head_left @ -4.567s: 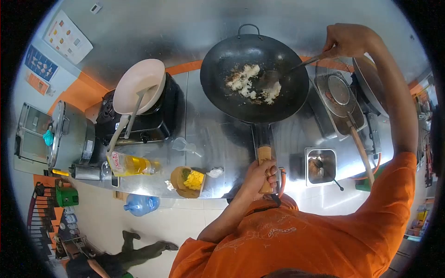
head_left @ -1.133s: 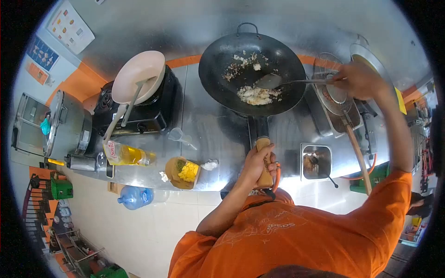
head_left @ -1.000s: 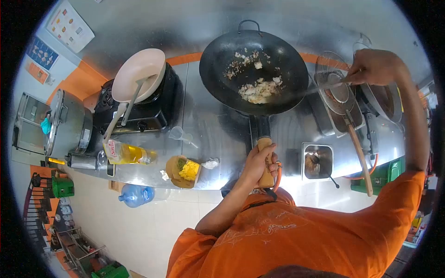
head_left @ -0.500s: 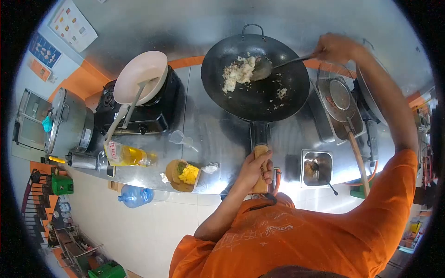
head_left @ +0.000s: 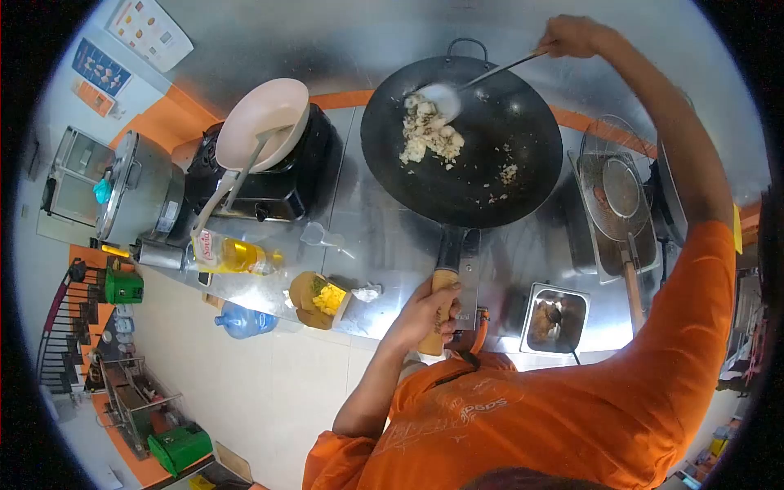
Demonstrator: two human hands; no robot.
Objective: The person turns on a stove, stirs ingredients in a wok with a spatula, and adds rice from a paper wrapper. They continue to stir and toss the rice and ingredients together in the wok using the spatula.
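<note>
The pale, crumbly food (head_left: pixel 431 135) lies in the left half of the wok (head_left: pixel 498 122), in an uneven clump that runs roughly from far to near. The ladle's bowl (head_left: pixel 443 101) is against its far right edge; from there the ladle's handle (head_left: pixel 502 69) slants out over the far rim, towards the far right. A few loose crumbs (head_left: pixel 509 173) sit apart, in the right, near part of the wok.

At that handle's outer end, beyond the wok and to its right, the right hand (head_left: pixel 572 37) is closed around it. So the food lies to the left and near side of this hand, which reaches it through the ladle.

The wok's handle (head_left: pixel 442 314) points nearly straight towards the person, leaning a little left at its near end. The left hand (head_left: pixel 426 317) is wrapped around it, fingers curled closed, with the food almost straight beyond. Neither hand is clearly nearer the clump; the two come at it along different lines, one from the near side, one from the far right.

Farther out on the surface (head_left: pixel 380 265), a light pan (head_left: pixel 260 122) is to the left, an open carton (head_left: pixel 309 302) to the near left, and a metal container (head_left: pixel 555 318) to the near right.
</note>
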